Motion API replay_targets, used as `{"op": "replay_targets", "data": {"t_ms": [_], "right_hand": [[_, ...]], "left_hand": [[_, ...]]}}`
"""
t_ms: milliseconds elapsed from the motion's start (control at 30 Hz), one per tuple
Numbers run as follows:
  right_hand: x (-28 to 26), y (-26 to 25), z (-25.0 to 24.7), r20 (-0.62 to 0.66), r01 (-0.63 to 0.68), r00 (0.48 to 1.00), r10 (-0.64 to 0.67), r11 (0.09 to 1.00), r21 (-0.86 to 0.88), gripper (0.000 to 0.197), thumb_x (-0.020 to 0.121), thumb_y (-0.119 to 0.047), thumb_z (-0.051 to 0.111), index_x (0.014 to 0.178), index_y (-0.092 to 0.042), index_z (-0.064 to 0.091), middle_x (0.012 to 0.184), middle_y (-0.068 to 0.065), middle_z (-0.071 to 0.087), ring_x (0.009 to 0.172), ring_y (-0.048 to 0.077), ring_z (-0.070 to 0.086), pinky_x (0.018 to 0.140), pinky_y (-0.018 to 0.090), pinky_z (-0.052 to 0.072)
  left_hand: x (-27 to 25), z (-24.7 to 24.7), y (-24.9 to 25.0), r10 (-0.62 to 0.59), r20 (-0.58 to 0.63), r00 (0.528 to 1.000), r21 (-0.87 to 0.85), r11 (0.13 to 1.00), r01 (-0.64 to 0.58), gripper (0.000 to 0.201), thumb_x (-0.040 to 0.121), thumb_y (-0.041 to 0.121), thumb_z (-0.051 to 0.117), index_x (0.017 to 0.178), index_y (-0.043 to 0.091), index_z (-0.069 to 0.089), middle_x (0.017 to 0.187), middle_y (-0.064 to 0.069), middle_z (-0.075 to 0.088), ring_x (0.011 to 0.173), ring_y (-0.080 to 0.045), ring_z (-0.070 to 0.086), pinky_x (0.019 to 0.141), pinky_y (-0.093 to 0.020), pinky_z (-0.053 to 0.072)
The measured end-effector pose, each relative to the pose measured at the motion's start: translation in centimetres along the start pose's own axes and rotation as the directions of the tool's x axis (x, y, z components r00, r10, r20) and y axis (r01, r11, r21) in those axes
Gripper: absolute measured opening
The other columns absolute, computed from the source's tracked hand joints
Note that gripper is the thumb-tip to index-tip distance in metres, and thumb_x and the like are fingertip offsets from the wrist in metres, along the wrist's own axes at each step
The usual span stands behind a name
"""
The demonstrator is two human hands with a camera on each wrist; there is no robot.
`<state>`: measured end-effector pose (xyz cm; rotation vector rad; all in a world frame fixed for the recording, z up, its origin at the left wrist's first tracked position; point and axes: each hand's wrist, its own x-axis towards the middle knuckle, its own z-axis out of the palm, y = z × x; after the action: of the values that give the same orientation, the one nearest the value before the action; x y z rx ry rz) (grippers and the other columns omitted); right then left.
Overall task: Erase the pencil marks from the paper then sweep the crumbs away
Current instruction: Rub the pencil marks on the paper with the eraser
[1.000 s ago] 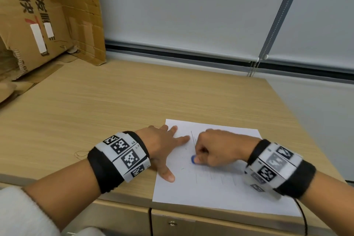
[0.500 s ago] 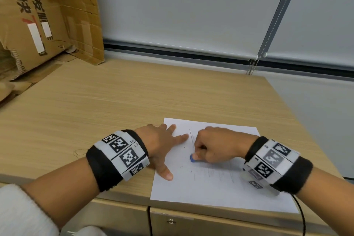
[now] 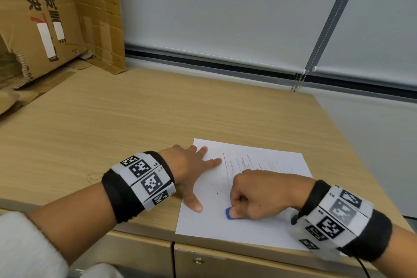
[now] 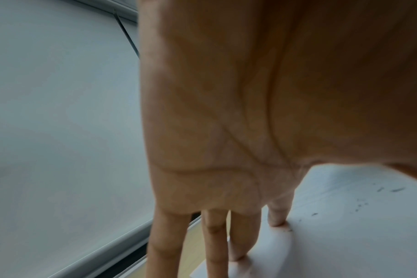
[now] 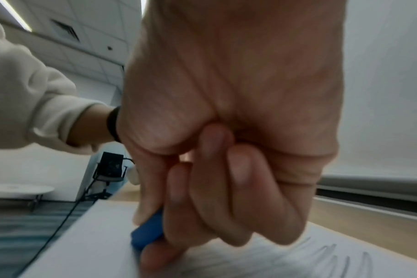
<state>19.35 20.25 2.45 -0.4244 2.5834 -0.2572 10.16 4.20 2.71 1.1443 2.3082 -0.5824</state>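
A white sheet of paper (image 3: 274,228) lies near the desk's front edge. Faint pencil lines (image 3: 239,163) run across its far half, and small dark crumbs (image 3: 216,192) lie near its left side. My left hand (image 3: 194,171) rests flat on the paper's left edge, fingers straight and spread. My right hand (image 3: 255,196) is curled, pinching a small blue eraser (image 3: 229,212) between thumb and fingers, its tip pressed on the paper. In the right wrist view the eraser (image 5: 148,232) pokes out under the thumb. In the left wrist view the fingers (image 4: 238,238) press on the paper (image 4: 345,235).
The wooden desk (image 3: 126,126) stretches left and back. Cardboard boxes (image 3: 45,20) lean at the far left corner. A roller blind with a bead chain (image 3: 297,83) hangs behind. The desk's right edge runs close to the paper. Drawers (image 3: 225,264) sit below the front edge.
My right hand has slid the eraser toward me down the paper, from beside the left forefinger to near the left thumb. The left hand has stayed in place.
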Motion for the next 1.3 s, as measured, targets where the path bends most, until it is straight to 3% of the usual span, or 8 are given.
{"op": "replay_targets", "data": {"t_ms": [167, 333, 567, 767, 933, 1000, 1167, 1300], "right_hand": [[0.7, 0.7, -0.4, -0.129, -0.031, 0.991, 0.030, 0.999, -0.006, 0.046, 0.091, -0.044, 0.055, 0.066, -0.005, 0.055, 0.055, 0.001, 0.048, 0.055, 0.020, 0.043, 0.057, 0.031, 0.038], [-0.2, -0.7, 0.0, 0.052, 0.004, 0.999, -0.005, 1.000, 0.013, 0.043, 0.091, -0.040, 0.058, 0.059, -0.013, 0.050, 0.052, -0.002, 0.044, 0.050, 0.016, 0.039, 0.055, 0.028, 0.036], [5.1, 1.7, -3.3, -0.207, -0.094, 0.974, 0.092, 0.996, 0.000, 0.044, 0.091, -0.038, 0.057, 0.056, -0.012, 0.049, 0.053, 0.002, 0.045, 0.052, 0.018, 0.040, 0.054, 0.029, 0.035], [3.9, -0.7, -3.0, 0.061, -0.059, 0.996, 0.062, 0.997, -0.056, 0.042, 0.089, -0.040, 0.060, 0.053, -0.022, 0.050, 0.050, -0.011, 0.048, 0.052, 0.006, 0.043, 0.053, 0.024, 0.036], [7.0, 0.6, -4.6, -0.230, -0.116, 0.967, 0.108, 0.993, -0.022, 0.037, 0.089, -0.030, 0.057, 0.059, -0.012, 0.047, 0.055, 0.000, 0.047, 0.054, 0.018, 0.044, 0.055, 0.029, 0.038], [6.8, 0.6, -4.3, -0.236, -0.112, 0.966, 0.105, 0.994, -0.014, 0.037, 0.090, -0.029, 0.056, 0.058, -0.012, 0.047, 0.056, 0.000, 0.046, 0.053, 0.018, 0.043, 0.054, 0.029, 0.038], [4.2, -0.8, -2.9, 0.144, -0.038, 0.988, 0.049, 0.996, -0.078, 0.036, 0.087, -0.042, 0.062, 0.057, -0.022, 0.056, 0.060, -0.007, 0.054, 0.059, 0.013, 0.049, 0.058, 0.025, 0.041], [5.4, 1.0, -4.5, -0.080, -0.101, 0.992, 0.094, 0.992, -0.080, 0.041, 0.087, -0.043, 0.061, 0.055, -0.019, 0.055, 0.057, -0.005, 0.052, 0.057, 0.015, 0.047, 0.058, 0.026, 0.040]], "left_hand": [[0.0, -0.1, 0.1, -0.001, 0.003, 1.000, -0.005, 1.000, 0.001, 0.122, 0.073, 0.065, 0.071, 0.151, 0.035, -0.018, 0.162, -0.005, -0.017, 0.149, -0.026, 0.000, 0.117, -0.050, 0.017], [0.1, 0.1, 0.1, -0.028, -0.015, 0.999, -0.013, 1.000, 0.028, 0.130, 0.071, 0.065, 0.072, 0.152, 0.022, -0.021, 0.162, -0.002, -0.016, 0.149, -0.023, 0.001, 0.116, -0.048, 0.015], [0.1, 0.5, -0.2, -0.104, -0.023, 0.994, -0.098, 0.990, 0.101, 0.135, 0.060, 0.071, 0.076, 0.152, 0.020, -0.008, 0.151, -0.007, 0.028, 0.132, -0.036, 0.034, 0.107, -0.050, 0.036], [-0.8, -0.1, 0.4, -0.083, -0.065, 0.994, -0.079, 0.994, 0.078, 0.136, 0.071, 0.064, 0.073, 0.150, 0.011, -0.024, 0.160, -0.008, 0.015, 0.142, -0.029, 0.024, 0.114, -0.042, 0.020], [-1.0, 0.0, 0.4, -0.069, -0.065, 0.996, -0.075, 0.995, 0.064, 0.135, 0.072, 0.066, 0.070, 0.149, 0.009, -0.025, 0.157, -0.009, 0.022, 0.139, -0.027, 0.027, 0.113, -0.042, 0.019], [-0.9, 0.0, 0.4, -0.062, -0.058, 0.996, -0.068, 0.996, 0.058, 0.137, 0.071, 0.067, 0.070, 0.149, 0.008, -0.026, 0.158, -0.010, 0.022, 0.141, -0.027, 0.025, 0.116, -0.045, 0.016], [-0.6, 0.3, 0.1, -0.031, -0.058, 0.998, -0.058, 0.998, 0.027, 0.130, 0.071, 0.066, 0.071, 0.153, 0.012, -0.014, 0.162, -0.005, 0.005, 0.145, -0.025, 0.018, 0.116, -0.046, 0.015], [-0.5, 0.2, -0.1, -0.009, -0.033, 0.999, -0.001, 1.000, 0.009, 0.126, 0.073, 0.068, 0.068, 0.154, 0.016, -0.013, 0.163, -0.002, -0.013, 0.149, -0.022, 0.005, 0.117, -0.051, 0.013]]}}
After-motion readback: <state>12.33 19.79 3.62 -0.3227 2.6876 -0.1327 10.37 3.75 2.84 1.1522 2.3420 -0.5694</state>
